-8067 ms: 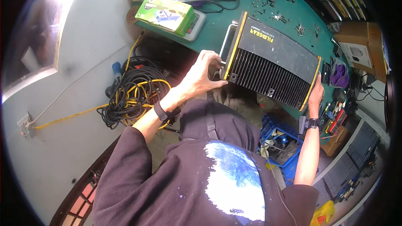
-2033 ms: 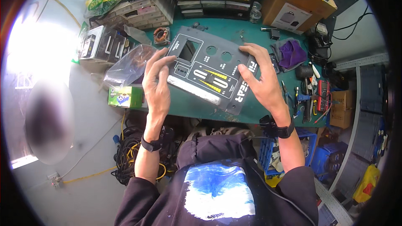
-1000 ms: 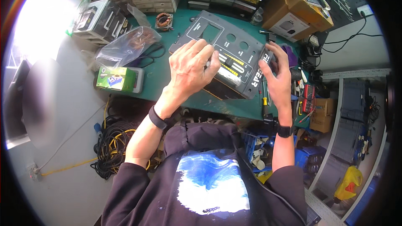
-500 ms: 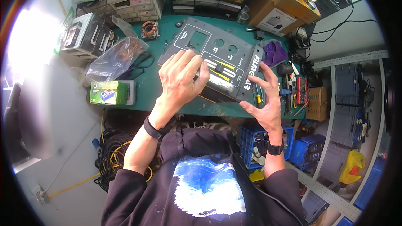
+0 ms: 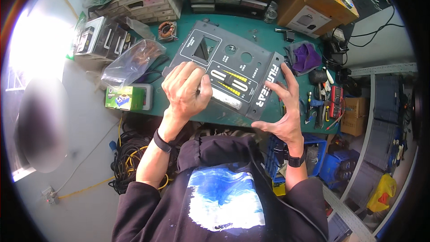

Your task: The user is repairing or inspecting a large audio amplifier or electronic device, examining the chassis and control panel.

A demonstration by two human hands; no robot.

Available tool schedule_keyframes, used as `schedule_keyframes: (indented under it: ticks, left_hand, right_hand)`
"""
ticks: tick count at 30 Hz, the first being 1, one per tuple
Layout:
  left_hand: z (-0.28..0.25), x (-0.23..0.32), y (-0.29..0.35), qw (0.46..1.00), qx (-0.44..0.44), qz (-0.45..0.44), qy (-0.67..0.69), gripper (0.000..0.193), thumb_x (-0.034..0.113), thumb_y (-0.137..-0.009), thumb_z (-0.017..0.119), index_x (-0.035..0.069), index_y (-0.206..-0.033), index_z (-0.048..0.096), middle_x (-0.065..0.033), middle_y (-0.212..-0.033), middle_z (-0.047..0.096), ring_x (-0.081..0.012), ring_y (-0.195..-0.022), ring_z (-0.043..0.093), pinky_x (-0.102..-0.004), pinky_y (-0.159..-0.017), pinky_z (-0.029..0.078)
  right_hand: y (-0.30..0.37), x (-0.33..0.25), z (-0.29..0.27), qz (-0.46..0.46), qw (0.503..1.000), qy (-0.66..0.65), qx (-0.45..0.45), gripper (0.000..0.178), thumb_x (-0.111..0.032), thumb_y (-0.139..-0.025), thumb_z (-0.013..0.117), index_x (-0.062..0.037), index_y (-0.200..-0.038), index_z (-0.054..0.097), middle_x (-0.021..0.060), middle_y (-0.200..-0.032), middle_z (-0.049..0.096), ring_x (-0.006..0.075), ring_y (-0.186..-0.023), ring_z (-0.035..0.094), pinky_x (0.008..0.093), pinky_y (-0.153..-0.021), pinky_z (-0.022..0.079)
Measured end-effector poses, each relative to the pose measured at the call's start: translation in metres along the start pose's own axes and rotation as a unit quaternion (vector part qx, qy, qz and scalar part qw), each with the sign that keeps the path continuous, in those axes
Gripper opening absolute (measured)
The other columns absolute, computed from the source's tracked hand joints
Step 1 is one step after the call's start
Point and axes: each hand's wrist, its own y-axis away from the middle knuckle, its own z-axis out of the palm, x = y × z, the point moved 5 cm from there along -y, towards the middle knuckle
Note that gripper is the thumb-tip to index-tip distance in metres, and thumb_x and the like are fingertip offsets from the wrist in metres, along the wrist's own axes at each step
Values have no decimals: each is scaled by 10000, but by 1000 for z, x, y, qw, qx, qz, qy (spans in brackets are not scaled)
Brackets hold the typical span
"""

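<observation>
On the green surface (image 5: 268, 45), a clear plastic bag (image 5: 134, 62) and a green box (image 5: 125, 97) lie to the left, a copper ring coil (image 5: 167, 30) sits behind, and a purple cloth (image 5: 308, 58), a red meter (image 5: 336, 101) and hand tools (image 5: 319, 117) spread to the right. The left hand (image 5: 184, 92), curled into a fist, covers the near left part of a dark grey metal panel (image 5: 230, 64); anything inside the fist is hidden. The right hand (image 5: 282, 107) gapes wide around the panel's right end; whether it touches, I cannot tell. The panel slants over the middle of the surface, with a squarish cut-out, two round holes, yellow scales and a silvery strip (image 5: 227, 99) at its near edge. The bag shows coppery contents; the cardboard box (image 5: 293, 6) bears dark items on top; the blue crate (image 5: 313, 139) below holds things too unclear to name.
</observation>
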Motion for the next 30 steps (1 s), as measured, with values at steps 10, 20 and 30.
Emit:
schedule_keyframes:
  ticks: [10, 20, 30]
  left_hand:
    - [2, -1, -2, 1000, 16, 10, 7, 110, 67, -763, 622, 34, -688, 549, -86, -717, 597, -290, -608, 564, -374, -577, 451]
    - [0, 1, -1, 1000, 14, 1, -3, 85, 62, -741, 586, 27, -675, 546, -97, -709, 600, -299, -640, 608, -365, -602, 480]
    - [2, 0, 1, 1000, 23, -19, 2, 138, 102, -751, 573, 20, -649, 530, -111, -686, 578, -317, -637, 609, -385, -640, 510]
  right_hand:
    - [0, 17, -1, -42, 999, 15, -1, 1098, -545, -538, 982, -96, -1434, 531, 246, -1619, 283, 409, -1449, 405, 508, -1161, 398]
    - [7, 45, -9, 23, 994, -97, 32, 1103, -491, -640, 964, -31, -1496, 440, 261, -1596, 341, 392, -1445, 408, 484, -1135, 415]
    - [-9, 59, 1, 141, 950, -271, 55, 584, -196, -985, 692, 38, -1467, 459, 175, -1387, 593, 253, -1285, 582, 394, -1093, 452]
